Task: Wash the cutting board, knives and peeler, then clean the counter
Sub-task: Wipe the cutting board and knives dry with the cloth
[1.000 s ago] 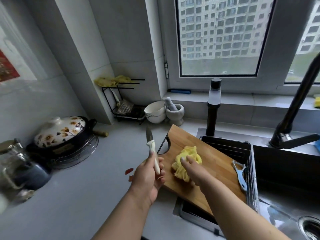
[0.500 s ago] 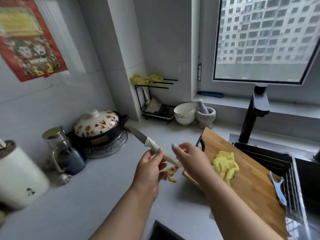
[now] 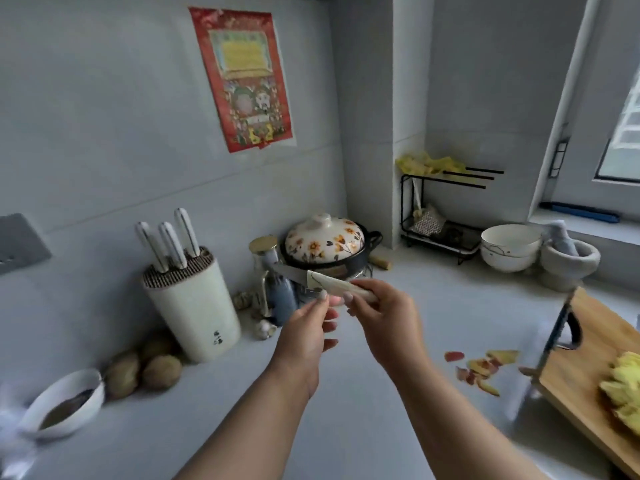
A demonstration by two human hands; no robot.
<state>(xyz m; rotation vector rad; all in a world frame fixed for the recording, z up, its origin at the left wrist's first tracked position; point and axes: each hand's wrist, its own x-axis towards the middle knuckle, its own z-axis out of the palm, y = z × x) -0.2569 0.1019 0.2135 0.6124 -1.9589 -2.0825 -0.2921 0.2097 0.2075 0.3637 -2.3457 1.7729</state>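
Knife (image 3: 323,281): dull grey metal blade, smooth cream plastic-looking handle; knife block (image 3: 194,304) with smooth off-white matt shell and a bristly, rough-looking top. Cutting board (image 3: 585,370) of pale wood, matt with visible grain, carrying a crumpled yellow cloth (image 3: 623,386); counter (image 3: 398,410) smooth, light, faintly sheened. Pot lid (image 3: 325,239) glossy glazed ceramic with flower print, bowl (image 3: 509,247) glossy white, mortar (image 3: 568,268) rough matt stone, wall poster (image 3: 242,77) printed paper.

Both hands (image 3: 346,320) hold a knife (image 3: 322,280) (blade leftward).
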